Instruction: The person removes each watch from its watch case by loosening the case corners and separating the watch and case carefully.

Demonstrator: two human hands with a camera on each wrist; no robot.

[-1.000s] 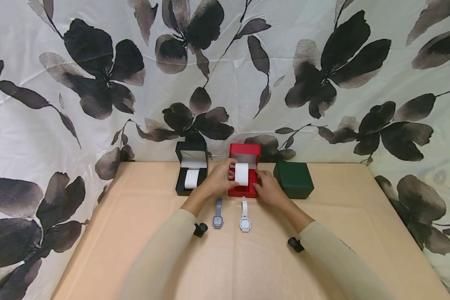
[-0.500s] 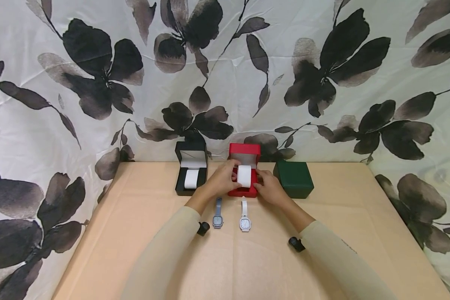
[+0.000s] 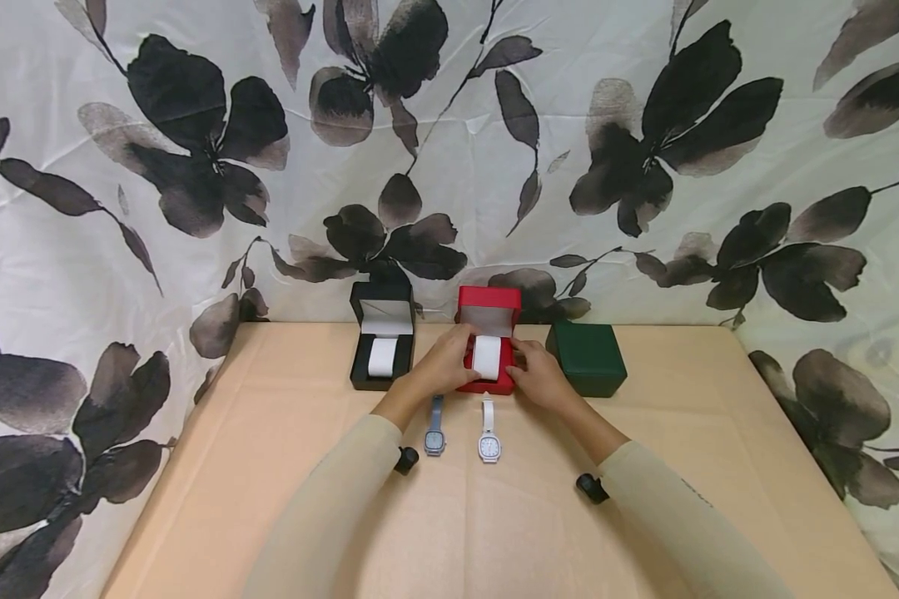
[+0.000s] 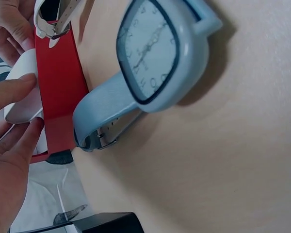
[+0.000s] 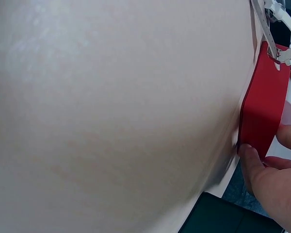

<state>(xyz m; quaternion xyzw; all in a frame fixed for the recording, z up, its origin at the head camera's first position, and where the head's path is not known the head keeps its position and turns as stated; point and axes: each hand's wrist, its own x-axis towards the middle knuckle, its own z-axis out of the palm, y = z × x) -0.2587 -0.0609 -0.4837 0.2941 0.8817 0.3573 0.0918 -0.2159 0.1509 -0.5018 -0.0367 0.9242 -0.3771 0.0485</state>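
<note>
The red watch box [image 3: 497, 385] stands with its lid raised. Inside its base sits a white watch cushion [image 3: 486, 358], and my left hand [image 3: 444, 359] pinches it from the left, as the left wrist view also shows: the cushion [image 4: 26, 108] lies between thumb and fingers. At the box's right side my right hand [image 3: 539, 374] grips the wall; the right wrist view has its thumb at the corner of the red front [image 5: 264, 107]. In front of the box lie a blue watch [image 3: 435, 433] and a white watch [image 3: 489, 437].
To the left an open black watch box [image 3: 360, 370] holds a white cushion [image 3: 382, 358]. A closed green box [image 3: 588, 359] stands close to the right hand. Behind the beige tabletop [image 3: 494, 532] hangs a floral cloth [image 3: 509, 166].
My left hand has moved right and slightly down with the white cushion, which has gone from above the red box down into its base. The right hand keeps its place.
</note>
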